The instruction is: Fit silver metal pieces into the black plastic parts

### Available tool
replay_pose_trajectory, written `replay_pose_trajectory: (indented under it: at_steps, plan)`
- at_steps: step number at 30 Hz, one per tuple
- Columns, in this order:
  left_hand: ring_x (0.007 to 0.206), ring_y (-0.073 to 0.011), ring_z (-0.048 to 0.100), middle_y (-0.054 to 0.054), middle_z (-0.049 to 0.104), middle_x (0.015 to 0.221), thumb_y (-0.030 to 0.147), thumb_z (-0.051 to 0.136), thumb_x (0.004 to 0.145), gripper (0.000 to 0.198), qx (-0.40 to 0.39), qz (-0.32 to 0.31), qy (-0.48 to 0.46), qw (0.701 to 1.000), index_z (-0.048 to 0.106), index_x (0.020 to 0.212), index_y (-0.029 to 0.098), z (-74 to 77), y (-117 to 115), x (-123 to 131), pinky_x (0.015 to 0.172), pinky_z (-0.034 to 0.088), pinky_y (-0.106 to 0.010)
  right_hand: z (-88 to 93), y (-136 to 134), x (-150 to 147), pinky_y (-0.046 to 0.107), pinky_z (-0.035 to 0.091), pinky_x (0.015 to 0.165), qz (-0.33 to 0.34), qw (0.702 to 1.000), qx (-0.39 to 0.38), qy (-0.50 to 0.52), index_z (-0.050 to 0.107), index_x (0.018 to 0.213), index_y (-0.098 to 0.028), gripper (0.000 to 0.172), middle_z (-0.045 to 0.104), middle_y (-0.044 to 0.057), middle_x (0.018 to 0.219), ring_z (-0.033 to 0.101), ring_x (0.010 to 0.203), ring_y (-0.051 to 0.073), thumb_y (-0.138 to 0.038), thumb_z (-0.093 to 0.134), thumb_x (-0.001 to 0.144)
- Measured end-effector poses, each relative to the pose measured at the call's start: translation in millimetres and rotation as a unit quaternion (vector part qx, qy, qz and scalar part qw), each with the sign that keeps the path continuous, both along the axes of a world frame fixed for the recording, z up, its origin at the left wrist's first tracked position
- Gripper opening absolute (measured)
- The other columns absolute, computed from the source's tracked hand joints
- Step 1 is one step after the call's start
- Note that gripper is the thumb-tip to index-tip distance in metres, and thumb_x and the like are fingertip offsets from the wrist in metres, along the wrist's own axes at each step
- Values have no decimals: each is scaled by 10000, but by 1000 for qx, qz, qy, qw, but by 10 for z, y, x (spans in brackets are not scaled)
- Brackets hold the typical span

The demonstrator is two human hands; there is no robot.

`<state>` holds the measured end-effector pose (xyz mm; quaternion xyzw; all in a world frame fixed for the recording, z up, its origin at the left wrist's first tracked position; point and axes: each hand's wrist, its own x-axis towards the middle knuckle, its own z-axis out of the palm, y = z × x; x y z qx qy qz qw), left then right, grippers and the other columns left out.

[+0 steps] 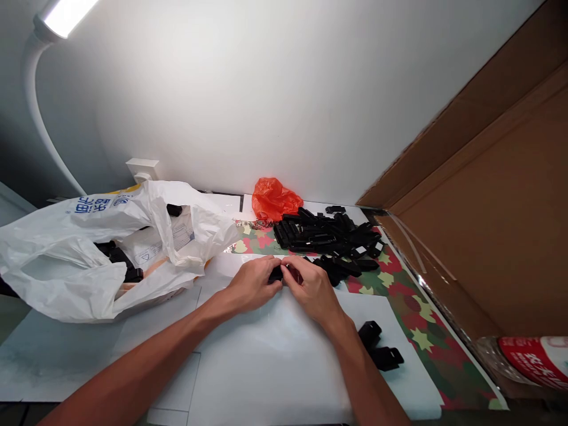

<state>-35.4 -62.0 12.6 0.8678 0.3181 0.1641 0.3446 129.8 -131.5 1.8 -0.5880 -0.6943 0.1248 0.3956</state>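
Note:
My left hand (pixel 254 282) and my right hand (pixel 310 287) meet at the middle of the table, fingers closed together on a small black plastic part (pixel 277 273). Just beyond my right hand lies a pile of black plastic parts (pixel 328 236) on a patterned red and green cloth (pixel 399 296). Two more black parts (pixel 379 346) lie on the white sheet (pixel 266 361) beside my right forearm.
A white plastic bag (pixel 102 254) with black parts inside lies at the left. An orange bag (pixel 274 198) sits by the wall. A large cardboard box (pixel 501 225) walls the right side. A lamp (pixel 53 23) arches over the left. A red-labelled roll (pixel 536 358) lies at the lower right.

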Motion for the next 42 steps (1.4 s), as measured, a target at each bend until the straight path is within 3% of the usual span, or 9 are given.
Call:
replay_pose_trajectory:
  at_steps: [42]
  plan:
    - [817,-203,633,-38,700,943,144,561,842,232,4,3,10,1000,693,1027,191,-14,4,1,700,420,-290,-20,-3,17,294,437,648,1,1000,-22,0,637,946,-235,171,666,15,830,596,691,185,-246,487,1028]
